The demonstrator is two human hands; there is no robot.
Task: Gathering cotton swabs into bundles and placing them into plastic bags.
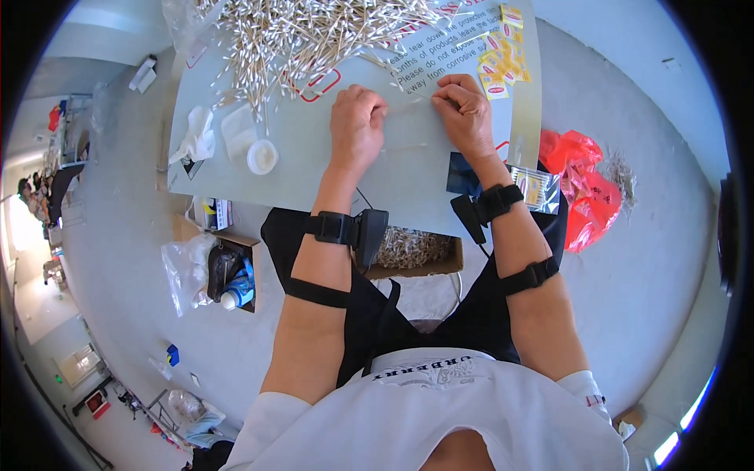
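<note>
A big heap of cotton swabs [290, 47] covers the far left part of the table [298, 184]. In front of it my left hand [356, 129] is closed, fingers curled in and thumb against them; whatever lies inside is hidden. To its right, my right hand [467, 114] is bent in a pinch, close to some yellow printed cards [503, 63]. Whether its fingertips hold anything is too small to tell. The hands are apart, a little above the tabletop. A clear packet of swabs [536, 190] lies by my right forearm, beside a dark blue square [463, 174].
A round white tub [262, 157] and crumpled white tissue [196, 135] sit at the table's left. Red plastic bags [585, 192] are at the right. Below the table edge stands a carton of swabs [416, 250]; another box [236, 271] holds a bottle. Straps circle both forearms.
</note>
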